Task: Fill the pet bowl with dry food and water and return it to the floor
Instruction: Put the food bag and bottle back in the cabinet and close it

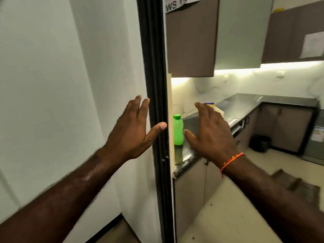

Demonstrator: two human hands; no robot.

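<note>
Both my hands are raised in front of me with fingers straight and spread, holding nothing. My left hand (pixel 135 130) hovers in front of the white wall beside a black door frame (pixel 155 85). My right hand (pixel 210 132) is in the kitchen doorway, in front of the dark counter (pixel 189 155). A green plastic bottle (pixel 178 132) with a green cap stands upright on the near end of that counter, between my two hands in the view. A yellowish package (pixel 214 106) lies further along the counter, mostly hidden behind my right hand. No pet bowl is in view.
A steel sink (pixel 240 104) is set in the counter beyond. Brown wall cabinets (pixel 191 42) hang above, lit underneath. A black bin (pixel 261 143) stands on the floor by the base cabinets. A brown mat (pixel 296 185) lies on the pale floor at right.
</note>
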